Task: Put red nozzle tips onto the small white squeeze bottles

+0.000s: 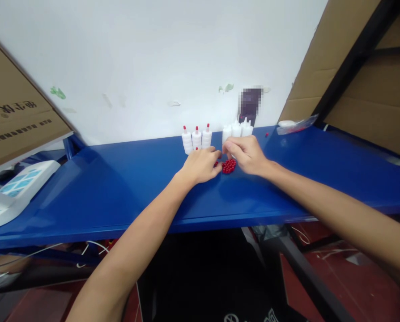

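A small pile of red caps (229, 166) lies on the blue table (119, 188) between my hands. My left hand (202, 165) rests at the pile's left side, thumb apart from the fingers, with some red showing in the gap. My right hand (247, 154) is closed above the pile's right side, fingertips bent inward; what they hold, if anything, is hidden. Behind my left hand stand several white squeeze bottles (187, 141) with red-capped nozzles, one mostly hidden by the hand. Behind my right hand stand several white bottles (227, 133) with bare nozzles, their lower parts partly covered.
A dark, pixelated object (248, 107) leans against the white wall. One stray red cap (266, 134) lies to the right, near a clear plastic bag (297, 125). A white device with blue keys (22, 188) sits at the left, below a cardboard box (19, 107).
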A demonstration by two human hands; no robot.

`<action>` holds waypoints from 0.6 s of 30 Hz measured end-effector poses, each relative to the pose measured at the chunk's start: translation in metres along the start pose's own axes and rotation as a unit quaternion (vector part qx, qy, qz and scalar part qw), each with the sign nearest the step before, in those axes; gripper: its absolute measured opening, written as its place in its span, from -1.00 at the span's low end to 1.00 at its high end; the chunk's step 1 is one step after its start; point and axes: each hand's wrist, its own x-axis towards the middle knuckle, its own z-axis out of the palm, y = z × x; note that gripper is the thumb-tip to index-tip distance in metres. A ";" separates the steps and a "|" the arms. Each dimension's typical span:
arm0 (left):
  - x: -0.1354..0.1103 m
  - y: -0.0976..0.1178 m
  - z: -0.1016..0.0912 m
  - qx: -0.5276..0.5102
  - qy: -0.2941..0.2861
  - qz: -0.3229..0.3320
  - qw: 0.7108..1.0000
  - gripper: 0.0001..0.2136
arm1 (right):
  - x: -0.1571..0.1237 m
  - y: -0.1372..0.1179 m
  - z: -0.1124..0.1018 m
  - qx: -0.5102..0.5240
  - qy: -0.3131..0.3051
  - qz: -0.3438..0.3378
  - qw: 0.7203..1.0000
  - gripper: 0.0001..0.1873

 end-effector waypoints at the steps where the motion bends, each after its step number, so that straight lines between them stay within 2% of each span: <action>1: 0.000 -0.001 0.001 -0.001 -0.010 -0.003 1.000 -0.70 | 0.000 0.000 0.000 -0.003 -0.003 0.001 1.000 -0.53; 6: -0.002 -0.006 0.003 0.000 -0.034 -0.014 0.999 -0.70 | 0.000 0.000 0.000 -0.015 -0.011 0.007 1.000 -0.60; 14: -0.001 -0.010 0.003 -0.020 -0.039 0.023 0.999 -0.72 | 0.001 0.000 0.002 -0.034 -0.036 0.011 0.999 -0.62; 18: 0.000 -0.013 0.003 -0.025 -0.037 0.038 0.998 -0.72 | 0.001 -0.001 0.001 -0.026 -0.029 0.018 0.999 -0.64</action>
